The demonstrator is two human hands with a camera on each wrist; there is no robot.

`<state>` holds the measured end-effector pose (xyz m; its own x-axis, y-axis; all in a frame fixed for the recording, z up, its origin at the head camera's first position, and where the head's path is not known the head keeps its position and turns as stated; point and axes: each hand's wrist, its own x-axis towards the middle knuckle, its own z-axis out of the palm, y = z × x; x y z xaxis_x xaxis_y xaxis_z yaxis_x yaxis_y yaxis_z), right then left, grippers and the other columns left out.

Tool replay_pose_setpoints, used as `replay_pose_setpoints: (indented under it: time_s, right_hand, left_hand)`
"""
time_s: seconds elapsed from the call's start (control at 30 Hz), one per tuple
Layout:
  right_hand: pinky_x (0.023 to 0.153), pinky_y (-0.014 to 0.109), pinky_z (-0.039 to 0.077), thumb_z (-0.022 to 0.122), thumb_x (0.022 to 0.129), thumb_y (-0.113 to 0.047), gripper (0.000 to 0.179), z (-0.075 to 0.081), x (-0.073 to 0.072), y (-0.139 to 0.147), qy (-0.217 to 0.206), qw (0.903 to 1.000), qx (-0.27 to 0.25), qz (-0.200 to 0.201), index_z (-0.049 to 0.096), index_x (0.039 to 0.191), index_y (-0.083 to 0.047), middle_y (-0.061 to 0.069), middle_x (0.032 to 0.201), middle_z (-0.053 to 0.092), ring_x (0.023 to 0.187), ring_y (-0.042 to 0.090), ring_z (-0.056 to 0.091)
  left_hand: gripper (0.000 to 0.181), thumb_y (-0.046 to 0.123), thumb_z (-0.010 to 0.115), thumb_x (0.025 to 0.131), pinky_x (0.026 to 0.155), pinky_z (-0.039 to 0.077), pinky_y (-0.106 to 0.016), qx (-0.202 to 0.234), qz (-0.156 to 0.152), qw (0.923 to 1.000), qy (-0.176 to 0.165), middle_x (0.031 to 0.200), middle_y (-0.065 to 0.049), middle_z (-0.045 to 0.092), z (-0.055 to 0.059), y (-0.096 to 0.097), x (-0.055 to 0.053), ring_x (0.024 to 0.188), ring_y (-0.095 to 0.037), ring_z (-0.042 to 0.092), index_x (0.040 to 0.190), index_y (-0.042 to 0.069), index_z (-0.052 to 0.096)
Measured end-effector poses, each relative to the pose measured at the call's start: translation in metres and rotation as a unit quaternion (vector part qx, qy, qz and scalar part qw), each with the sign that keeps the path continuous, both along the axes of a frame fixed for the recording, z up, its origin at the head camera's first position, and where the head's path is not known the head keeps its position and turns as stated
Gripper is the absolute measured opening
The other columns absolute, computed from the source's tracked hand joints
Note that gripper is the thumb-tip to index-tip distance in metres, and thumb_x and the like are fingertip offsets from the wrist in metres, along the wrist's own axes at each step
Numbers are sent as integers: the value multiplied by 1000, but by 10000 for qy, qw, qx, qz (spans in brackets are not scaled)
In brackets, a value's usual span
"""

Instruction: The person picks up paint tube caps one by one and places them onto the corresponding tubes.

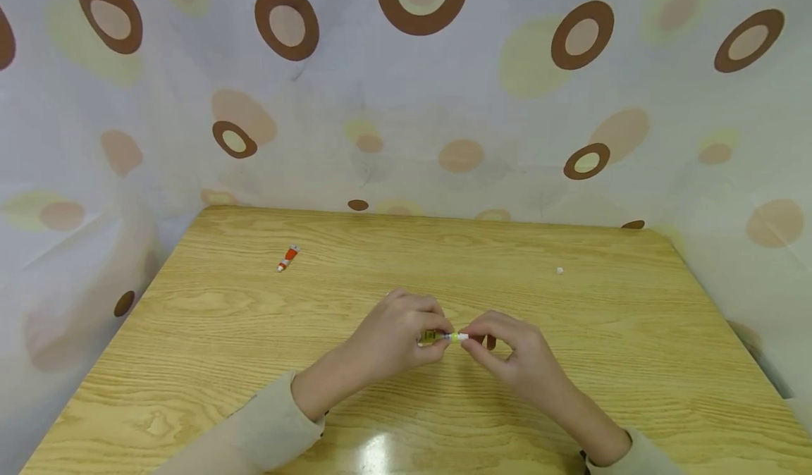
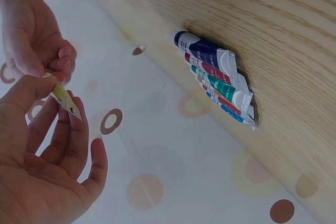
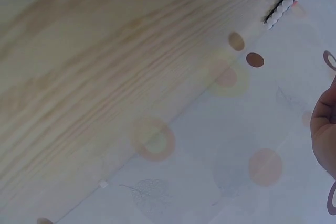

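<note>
My left hand (image 1: pixel 392 334) pinches a small yellow paint tube (image 1: pixel 433 336) between thumb and fingers, low over the middle of the table. At the tube's right end is a white cap (image 1: pixel 462 337), which the thumb and forefinger of my right hand (image 1: pixel 517 352) grip. From the left wrist, the tube (image 2: pixel 66 102) slants out of the left hand's fingertips (image 2: pixel 79 124), while the right hand (image 2: pixel 37 40) meets its capped end and covers most of the cap. Only part of a hand (image 3: pixel 324 132) shows at the edge of the right wrist view.
A red paint tube (image 1: pixel 288 258) lies at the table's back left. Seen from the left wrist, several paint tubes, including a dark blue one (image 2: pixel 206 53) and a green one (image 2: pixel 218 85), lie side by side. A tiny white piece (image 1: pixel 560 270) sits back right, before the patterned curtain (image 1: pixel 419 108).
</note>
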<state>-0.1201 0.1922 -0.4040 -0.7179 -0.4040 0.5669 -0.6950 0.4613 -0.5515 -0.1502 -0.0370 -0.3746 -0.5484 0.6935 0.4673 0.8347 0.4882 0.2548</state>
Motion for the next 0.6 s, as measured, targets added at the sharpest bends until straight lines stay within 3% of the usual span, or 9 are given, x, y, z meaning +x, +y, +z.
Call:
replay_pose_setpoints:
  time_s: [0.27, 0.43, 0.6]
  right_hand:
    - [69, 16, 49, 80, 78, 10, 35, -6, 1, 0, 269, 9996, 3, -6, 73, 102, -14, -1, 94, 72, 78, 9, 59]
    - [70, 17, 49, 80, 82, 5, 27, -11, 2, 0, 317, 9994, -90, 68, 71, 97, -15, -1, 94, 70, 79, 9, 58]
    - [68, 19, 50, 79, 82, 5, 22, -14, 3, -1, 340, 9994, -103, 23, 73, 92, -14, -2, 92, 70, 79, 6, 58]
  left_hand:
    - [6, 19, 83, 86, 78, 49, -21, -61, -26, 9999, 75, 92, 8, 77, -3, -1, 1, 75, -3, 67, 92, 17, 82]
    - [6, 18, 83, 86, 76, 45, -19, -13, -85, 9999, 67, 92, 8, 77, -6, -1, 3, 75, -2, 66, 92, 17, 82]
    - [6, 18, 82, 86, 79, 49, -22, -34, -132, 9998, 140, 91, 8, 77, -7, -2, 4, 78, -3, 68, 92, 17, 83]
